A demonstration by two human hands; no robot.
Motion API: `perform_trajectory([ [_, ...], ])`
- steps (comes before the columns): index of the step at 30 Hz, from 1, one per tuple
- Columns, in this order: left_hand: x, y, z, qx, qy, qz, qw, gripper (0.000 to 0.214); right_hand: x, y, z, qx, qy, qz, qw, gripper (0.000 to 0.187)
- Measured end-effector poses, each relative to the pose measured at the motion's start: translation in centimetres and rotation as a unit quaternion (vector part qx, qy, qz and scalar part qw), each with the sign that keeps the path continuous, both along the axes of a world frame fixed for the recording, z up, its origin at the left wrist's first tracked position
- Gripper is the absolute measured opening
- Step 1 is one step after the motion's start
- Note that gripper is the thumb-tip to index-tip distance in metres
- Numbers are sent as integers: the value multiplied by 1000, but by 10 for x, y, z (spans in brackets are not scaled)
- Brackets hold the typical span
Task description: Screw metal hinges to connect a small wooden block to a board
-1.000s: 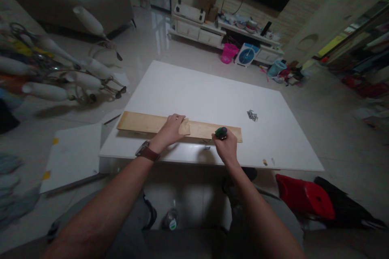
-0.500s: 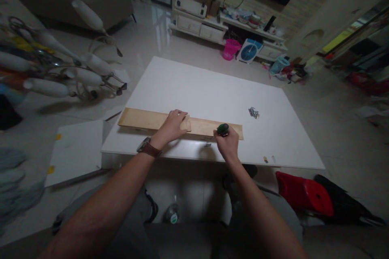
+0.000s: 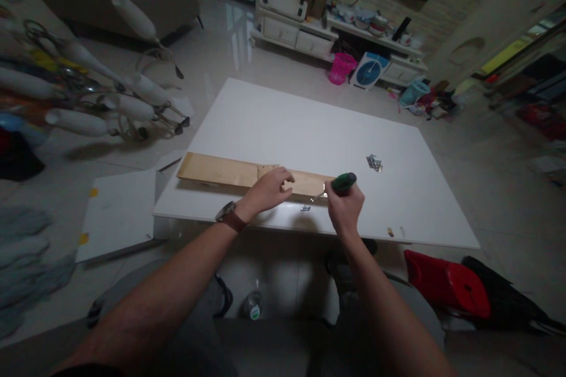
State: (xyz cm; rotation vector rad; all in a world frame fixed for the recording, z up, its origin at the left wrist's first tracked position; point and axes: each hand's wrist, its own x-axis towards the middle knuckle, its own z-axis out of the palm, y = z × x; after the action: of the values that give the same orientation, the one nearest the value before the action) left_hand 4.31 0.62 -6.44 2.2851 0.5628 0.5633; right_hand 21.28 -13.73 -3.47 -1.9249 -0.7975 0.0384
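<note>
A long pale wooden board (image 3: 216, 171) lies along the near side of the white panel (image 3: 309, 129). On its middle sits a small wooden piece (image 3: 264, 171) with small dark holes, partly covered by my left hand (image 3: 270, 188). That hand hovers or rests over the board with curved fingers apart and nothing between them. My right hand (image 3: 345, 206) grips a green-handled screwdriver (image 3: 342, 183) above the board's right end. The screwdriver is tilted, its shaft pointing left and down towards the board's front edge. A few small screws (image 3: 305, 208) lie just in front of the board.
Small metal hardware (image 3: 374, 162) is piled on the panel's right half, with small bits (image 3: 390, 232) near its front edge. Left on the floor are a white board (image 3: 117, 215) and a lamp with several white shades (image 3: 79, 122). A red plastic object (image 3: 446, 283) lies to the right.
My left hand has slid right, off the small wooden piece. My right hand has shifted right, and the screwdriver has tipped over so that its shaft shows. The view has shifted slightly.
</note>
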Motion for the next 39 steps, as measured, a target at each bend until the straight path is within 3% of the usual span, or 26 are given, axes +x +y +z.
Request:
perform_trajectory([
  [6,14,-20,-13,-81,37,-35,995,21,-1,-1,6,55,29,-19,998,30],
  [11,20,-30,-23,-103,56,-56,992,38,-5,1,15,125,109,-16,986,33],
  [18,23,-31,-21,-162,59,-104,980,19,-3,2,17,162,161,-19,973,32],
  [27,21,-29,-17,-104,58,-98,988,22,-1,2,15,158,160,6,974,36],
  [35,21,-27,-21,-75,68,-93,991,22,0,3,16,140,182,79,970,36],
  [39,20,-28,-18,-85,63,-90,990,24,0,4,17,158,183,62,968,34],
])
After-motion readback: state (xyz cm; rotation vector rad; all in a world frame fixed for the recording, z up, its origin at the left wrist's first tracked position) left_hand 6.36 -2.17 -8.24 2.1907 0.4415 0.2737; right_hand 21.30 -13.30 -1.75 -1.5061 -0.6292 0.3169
